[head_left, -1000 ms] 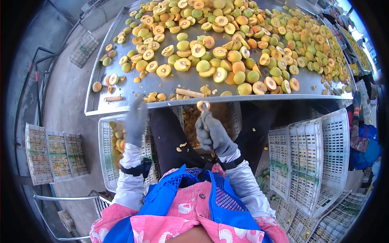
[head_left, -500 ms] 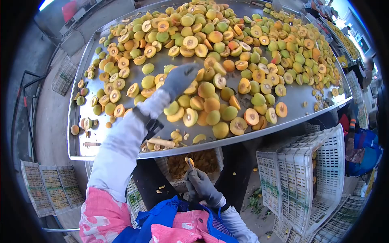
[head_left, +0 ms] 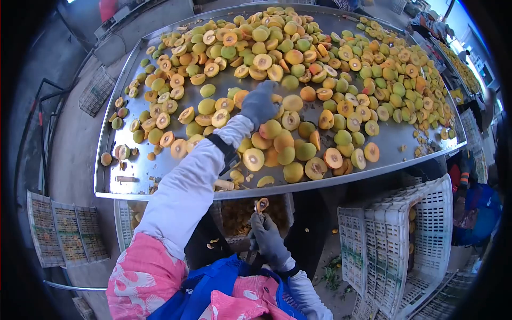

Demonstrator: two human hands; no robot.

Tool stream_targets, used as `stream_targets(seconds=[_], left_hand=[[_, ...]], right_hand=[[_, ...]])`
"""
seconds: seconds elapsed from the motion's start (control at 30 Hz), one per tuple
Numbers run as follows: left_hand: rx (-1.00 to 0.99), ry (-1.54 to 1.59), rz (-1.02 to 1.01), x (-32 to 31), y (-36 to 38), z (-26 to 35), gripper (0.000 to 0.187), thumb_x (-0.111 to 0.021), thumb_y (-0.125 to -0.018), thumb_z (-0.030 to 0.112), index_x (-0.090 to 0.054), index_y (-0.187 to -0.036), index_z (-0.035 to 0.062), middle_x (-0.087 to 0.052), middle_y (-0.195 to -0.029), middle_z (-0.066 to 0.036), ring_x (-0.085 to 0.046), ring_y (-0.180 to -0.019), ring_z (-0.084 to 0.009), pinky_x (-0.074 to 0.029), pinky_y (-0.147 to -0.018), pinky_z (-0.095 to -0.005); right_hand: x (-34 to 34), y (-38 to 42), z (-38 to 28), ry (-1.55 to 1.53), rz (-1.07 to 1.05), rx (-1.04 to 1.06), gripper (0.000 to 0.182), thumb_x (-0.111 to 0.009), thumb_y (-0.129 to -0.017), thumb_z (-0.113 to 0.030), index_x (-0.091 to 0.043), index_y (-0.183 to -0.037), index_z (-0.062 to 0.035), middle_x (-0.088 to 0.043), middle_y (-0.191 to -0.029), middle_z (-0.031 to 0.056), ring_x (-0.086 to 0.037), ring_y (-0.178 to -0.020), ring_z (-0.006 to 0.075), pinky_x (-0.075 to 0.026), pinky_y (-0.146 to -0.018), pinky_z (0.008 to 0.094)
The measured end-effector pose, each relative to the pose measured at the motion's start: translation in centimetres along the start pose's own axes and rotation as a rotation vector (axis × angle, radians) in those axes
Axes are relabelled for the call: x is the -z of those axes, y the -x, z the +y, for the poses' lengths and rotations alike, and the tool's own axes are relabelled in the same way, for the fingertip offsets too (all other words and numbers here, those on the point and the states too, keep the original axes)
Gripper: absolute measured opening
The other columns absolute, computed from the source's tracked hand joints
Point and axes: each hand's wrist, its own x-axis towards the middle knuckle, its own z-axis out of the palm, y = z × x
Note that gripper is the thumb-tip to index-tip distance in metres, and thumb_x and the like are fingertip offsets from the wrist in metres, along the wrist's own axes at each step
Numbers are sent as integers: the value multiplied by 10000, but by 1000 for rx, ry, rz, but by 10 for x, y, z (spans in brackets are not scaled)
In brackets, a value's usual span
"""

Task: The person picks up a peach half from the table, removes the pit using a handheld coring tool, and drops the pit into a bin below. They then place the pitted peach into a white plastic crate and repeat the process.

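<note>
Reaching over the metal table, my grey-gloved left hand (head_left: 260, 104) is among halved apricots, its fingers apart around an apricot half (head_left: 277, 99) at their tips. Whether they grip it is hard to see. Below the table's near edge, my gloved right hand (head_left: 269, 240) is closed around a small pitting tool (head_left: 261, 204), whose looped tip points up, with something orange-brown at it. The tool's handle is mostly hidden in the glove. Heaped apricots (head_left: 261, 61), green, yellow and orange, many cut side up, spread around my left hand.
A raised rim edges the metal table (head_left: 298, 188). Under it stands a crate of apricot scraps (head_left: 237, 216). White plastic crates (head_left: 392, 234) stand at right, another crate (head_left: 66, 229) at left. A wooden-handled tool (head_left: 224, 184) lies near the rim. Other people are at far right.
My left hand has moved right and slightly farther over the apricots. The tool in my right hand has turned, so its loop shows more. The whole view has shifted a little.
</note>
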Motion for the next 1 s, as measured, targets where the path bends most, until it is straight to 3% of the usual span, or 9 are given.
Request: stream_targets(seconds=[0.07,0.17,0.2,0.33,0.6,0.63,0.67,0.77,1.0], left_hand=[[-77,20,146,30,34,4,478,-704,-766,198,-530,-1184,44,-656,-1026,-211,-627,-974,-400,-501,-840,-441],[192,633,-153,58,99,-3,516,-708,-765,149,-516,-1225,14,-633,-1080,-191,-625,-986,-360,-505,-847,-393],[-23,592,-191,56,127,-12,496,-703,-803,169,-510,-1234,18,-648,-1077,-166,-627,-986,-271,-507,-834,-347],[-162,557,-98,70,213,22,510,-749,-806,152,-502,-1228,8,-662,-1086,-141,-638,-983,-193,-516,-816,-314],[-200,690,111,97,258,74,444,-672,-896,220,-513,-1238,-13,-653,-1088,-149,-636,-977,-209,-526,-817,-329],[28,1075,27,97,258,76,420,-575,-951,270,-525,-1253,-17,-653,-1080,-142,-633,-960,-191,-524,-812,-315],[272,1449,-66,97,258,78,434,-479,-1005,319,-536,-1269,-20,-652,-1073,-136,-629,-942,-172,-521,-807,-300],[197,1321,53,100,262,89,502,-341,-1044,376,-583,-1245,-16,-662,-1041,-123,-626,-891,-152,-512,-793,-270],[303,1345,260,107,271,107,355,-456,-1023,273,-661,-1075,-12,-679,-910,-51,-609,-780,-90,-512,-726,-232]], right_hand=[[0,4,12,62,45,84,187,-571,-975,-247,-565,-984,-60,-560,-648,26,-497,-477,81,-407,-437,265],[-6,13,4,430,163,727,125,-568,-968,-182,-549,-965,-58,-567,-660,21,-509,-548,53,-411,-478,250],[-13,22,-10,464,156,811,107,-567,-965,-160,-547,-969,-55,-563,-661,13,-508,-569,44,-411,-489,244],[-38,52,-33,155,0,471,127,-559,-979,-181,-541,-951,-59,-517,-643,-24,-454,-523,30,-368,-452,232],[-56,71,-11,273,172,672,202,-553,-985,-211,-541,-981,-10,-531,-627,14,-475,-547,55,-384,-466,281],[-57,73,-11,276,175,676,202,-553,-985,-211,-541,-981,-10,-531,-627,14,-475,-547,55,-384,-466,281],[-58,75,-11,345,223,771,205,-553,-983,-206,-534,-970,-3,-538,-626,50,-509,-539,103,-400,-477,306],[-61,78,-11,490,302,914,205,-552,-980,-197,-519,-951,3,-550,-632,119,-567,-541,214,-427,-497,350],[-73,79,-9,562,387,1072,182,-547,-977,-172,-491,-951,-2,-581,-673,206,-625,-670,421,-449,-523,397]])
